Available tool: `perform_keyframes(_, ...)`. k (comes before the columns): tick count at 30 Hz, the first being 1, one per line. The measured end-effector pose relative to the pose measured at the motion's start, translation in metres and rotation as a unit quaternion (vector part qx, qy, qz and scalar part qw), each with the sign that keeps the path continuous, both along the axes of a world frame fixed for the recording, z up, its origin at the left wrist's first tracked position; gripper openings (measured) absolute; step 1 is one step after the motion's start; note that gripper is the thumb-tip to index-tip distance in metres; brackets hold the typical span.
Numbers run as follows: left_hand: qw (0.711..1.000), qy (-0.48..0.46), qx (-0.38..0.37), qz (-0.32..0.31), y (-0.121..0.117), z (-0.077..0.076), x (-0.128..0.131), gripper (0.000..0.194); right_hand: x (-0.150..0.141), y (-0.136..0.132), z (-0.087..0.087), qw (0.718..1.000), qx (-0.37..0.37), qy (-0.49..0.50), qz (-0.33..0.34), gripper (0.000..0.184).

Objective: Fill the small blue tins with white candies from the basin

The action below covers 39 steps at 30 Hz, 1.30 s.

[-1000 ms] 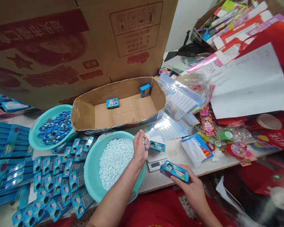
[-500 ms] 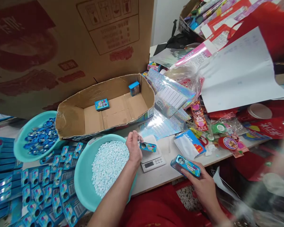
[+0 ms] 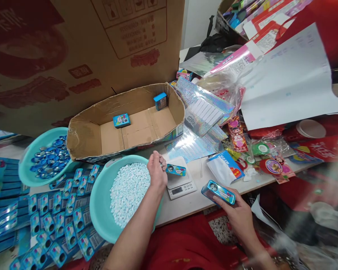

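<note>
My left hand [image 3: 157, 170] is closed, its fingers curled around what look like a few small pale candies, right beside a blue candy box [image 3: 176, 170] with a round hole in its top. That box sits on the white digital scale [image 3: 181, 183]. In my right hand [image 3: 238, 215] is another blue candy box [image 3: 218, 192], gripped by thumb and fingers over the table's front edge, its holed face turned up. Under my left forearm, a turquoise basin [image 3: 100, 198] holds a heap of pale blue candies [image 3: 126, 191].
Rows of blue boxes with round holes [image 3: 56, 225] stand at left. A smaller turquoise basin [image 3: 26, 165] contains blue round caps [image 3: 49, 159]. Behind lies a cardboard tray [image 3: 84, 135] with two blue boxes. Wrappers, holographic sheets [image 3: 205, 108] and paper [image 3: 293, 78] clutter the right.
The view has shifted slightly. My left hand stays closed beside the box on the scale, and my right hand keeps hold of its box with little movement.
</note>
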State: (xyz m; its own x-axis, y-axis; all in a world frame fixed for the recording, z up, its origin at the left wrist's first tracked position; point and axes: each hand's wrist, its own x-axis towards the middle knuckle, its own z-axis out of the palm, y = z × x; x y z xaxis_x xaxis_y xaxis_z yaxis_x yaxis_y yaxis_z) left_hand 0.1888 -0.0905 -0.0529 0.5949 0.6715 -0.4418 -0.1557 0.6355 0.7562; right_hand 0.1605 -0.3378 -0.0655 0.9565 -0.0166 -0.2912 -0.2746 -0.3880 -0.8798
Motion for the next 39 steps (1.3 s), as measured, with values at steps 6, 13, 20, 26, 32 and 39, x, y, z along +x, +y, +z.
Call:
perform_keyframes(6, 0.999, 0.040, 0.005, -0.020, 0.048, 0.014, -0.054, 0.039, -0.007, -0.001, -0.002, 1.000, 0.017, -0.008, -0.004, 0.042)
perform_keyframes(13, 0.967, 0.200, 0.155, -0.038, 0.072, -0.009, -0.128, 0.031, -0.016, 0.005, -0.012, 0.999, 0.022, -0.023, -0.006, 0.042)
perform_keyframes(20, 0.869, 0.270, 0.367, -0.192, 0.083, -0.020, -0.147, 0.017, -0.021, 0.010, -0.013, 0.999, 0.033, -0.018, -0.006, 0.042)
perform_keyframes(26, 0.810, 0.142, 0.512, -0.249, 0.050, -0.010, -0.091, 0.029, -0.020, 0.019, -0.008, 1.000, 0.024, -0.015, 0.006, 0.042)
perform_keyframes(32, 0.575, 0.158, 0.646, -0.477, 0.011, -0.013, -0.022, 0.031, -0.004, 0.040, -0.011, 0.999, 0.006, -0.030, 0.038, 0.045)
perform_keyframes(39, 0.764, 0.246, 0.556, -0.216, 0.071, 0.034, -0.083, 0.035, 0.023, 0.104, -0.027, 0.991, -0.028, -0.074, 0.103, 0.056)
